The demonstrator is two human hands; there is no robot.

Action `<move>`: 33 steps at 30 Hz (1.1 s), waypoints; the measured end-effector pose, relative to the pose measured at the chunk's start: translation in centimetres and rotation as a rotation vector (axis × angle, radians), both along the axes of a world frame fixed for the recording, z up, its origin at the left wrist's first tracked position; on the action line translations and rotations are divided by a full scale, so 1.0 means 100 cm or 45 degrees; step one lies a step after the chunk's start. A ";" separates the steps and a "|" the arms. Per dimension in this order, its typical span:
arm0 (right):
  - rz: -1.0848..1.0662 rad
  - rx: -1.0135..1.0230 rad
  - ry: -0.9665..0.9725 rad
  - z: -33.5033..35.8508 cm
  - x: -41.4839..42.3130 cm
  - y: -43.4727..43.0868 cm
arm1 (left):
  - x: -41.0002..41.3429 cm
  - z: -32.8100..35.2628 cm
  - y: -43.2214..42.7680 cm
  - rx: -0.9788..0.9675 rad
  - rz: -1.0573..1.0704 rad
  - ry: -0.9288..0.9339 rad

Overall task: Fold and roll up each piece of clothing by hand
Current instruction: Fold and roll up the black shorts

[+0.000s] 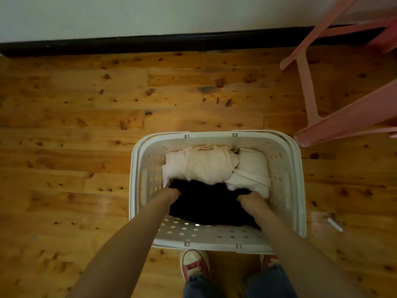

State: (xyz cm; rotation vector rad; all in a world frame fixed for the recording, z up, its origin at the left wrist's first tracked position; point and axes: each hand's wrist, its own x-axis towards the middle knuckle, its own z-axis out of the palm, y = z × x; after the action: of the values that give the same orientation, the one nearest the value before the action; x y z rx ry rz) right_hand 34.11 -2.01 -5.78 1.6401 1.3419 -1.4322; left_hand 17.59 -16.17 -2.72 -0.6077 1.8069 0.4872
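White basket (283,179): black garment (206,205), 2 pale rolls (202,166)

Both bare forearms reach forward and down, converging slightly, wrists straight. The left hand (173,193) and right hand (249,199) have fingers curled under, each gripping an opposite end of a black bundled cloth garment (206,204).

Left hand (173,193) and right hand (249,198) both grip black garment (206,204) inside basket (204,233); cream roll (202,166), white roll (252,168) just beyond the hands.
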 end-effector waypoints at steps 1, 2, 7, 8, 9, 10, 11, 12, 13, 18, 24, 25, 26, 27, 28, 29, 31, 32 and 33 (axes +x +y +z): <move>0.006 0.008 -0.007 -0.006 -0.001 -0.001 | -0.001 -0.003 0.002 0.005 0.003 -0.003; 0.015 0.025 -0.010 -0.008 -0.001 -0.001 | -0.001 -0.003 0.004 0.017 0.021 -0.006; 0.122 0.117 -0.006 -0.008 -0.001 -0.005 | -0.002 -0.014 0.008 0.016 0.094 0.046; 0.137 0.140 0.008 -0.004 -0.002 -0.006 | -0.003 -0.016 0.009 0.014 0.102 0.083; 0.133 0.140 0.031 0.003 -0.003 -0.005 | -0.004 -0.016 0.008 0.034 0.116 0.129; 0.141 0.120 0.058 0.015 -0.004 -0.003 | -0.004 -0.016 0.008 0.068 0.113 0.171; 0.195 0.105 0.082 0.027 -0.003 -0.002 | -0.003 -0.012 0.007 0.092 0.070 0.219; 0.332 0.109 0.096 0.037 0.000 0.001 | -0.002 -0.007 0.005 0.090 -0.063 0.267; 0.543 0.168 0.099 0.046 0.005 0.002 | 0.001 -0.002 -0.001 0.056 -0.303 0.321; 1.337 0.780 0.284 0.061 0.027 -0.018 | 0.035 0.019 -0.028 0.202 -1.974 0.585; 1.481 0.083 0.102 0.017 0.012 -0.027 | 0.015 -0.024 -0.027 0.146 -2.021 -0.045; 1.526 0.001 0.022 0.007 0.008 -0.026 | 0.013 -0.030 -0.024 0.152 -1.994 -0.074; 1.560 -0.072 -0.049 -0.003 0.006 -0.026 | 0.011 -0.031 -0.019 0.134 -1.990 -0.099; 1.574 -0.131 -0.126 -0.011 0.004 -0.026 | 0.012 -0.034 -0.016 0.114 -2.029 -0.099; 1.556 -0.188 -0.210 -0.015 0.001 -0.026 | 0.013 -0.032 -0.011 0.080 -2.075 -0.104; 1.524 -0.205 -0.233 -0.017 -0.001 -0.027 | 0.015 -0.034 -0.009 0.066 -2.127 -0.085; 1.482 -0.138 -0.172 -0.002 -0.009 -0.026 | 0.017 -0.025 -0.004 0.049 -2.110 -0.058; 1.447 -0.018 -0.090 0.007 -0.012 -0.024 | 0.018 -0.017 -0.001 0.061 -2.064 -0.022; 1.391 0.141 0.026 0.014 -0.012 -0.020 | 0.018 -0.017 0.000 0.094 -2.019 0.057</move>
State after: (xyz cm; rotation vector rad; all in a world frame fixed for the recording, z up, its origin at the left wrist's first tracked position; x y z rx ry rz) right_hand 32.88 -3.98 -4.34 0.6642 1.8936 -0.6994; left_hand 19.42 -16.19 -4.46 0.9241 1.7282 -0.5246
